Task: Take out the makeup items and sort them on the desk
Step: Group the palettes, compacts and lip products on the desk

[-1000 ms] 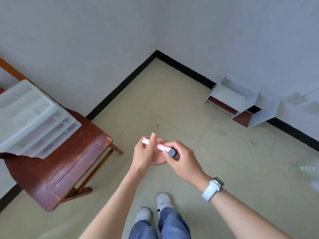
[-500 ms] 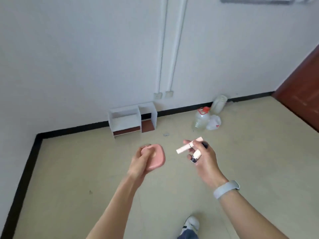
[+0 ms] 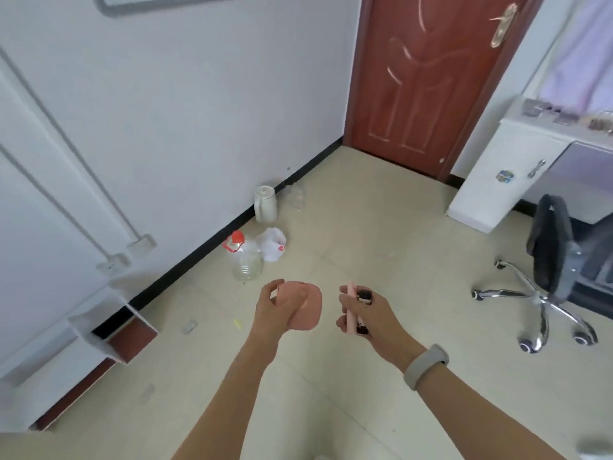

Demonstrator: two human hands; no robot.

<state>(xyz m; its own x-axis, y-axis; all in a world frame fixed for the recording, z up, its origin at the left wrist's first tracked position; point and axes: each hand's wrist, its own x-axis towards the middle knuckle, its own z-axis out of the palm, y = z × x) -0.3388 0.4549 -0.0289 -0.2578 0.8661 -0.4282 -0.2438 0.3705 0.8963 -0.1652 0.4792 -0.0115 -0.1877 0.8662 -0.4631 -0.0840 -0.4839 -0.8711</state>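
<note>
Door and white tabletop [image 3: 544, 129] swing into view; our left hand [image 3: 275, 310] grips the pink compact [image 3: 306, 307], right hand [image 3: 368, 315] clamps two tubes [image 3: 356, 308], heading deskward.

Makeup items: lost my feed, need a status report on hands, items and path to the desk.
Left hand grips pink compact. Right hand grips pink tube and dark bottle. White desk ahead right; office chair stands beside it.

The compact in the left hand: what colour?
Salmon pink, plain; the compact, held by the left hand, shows in the head view.
</note>
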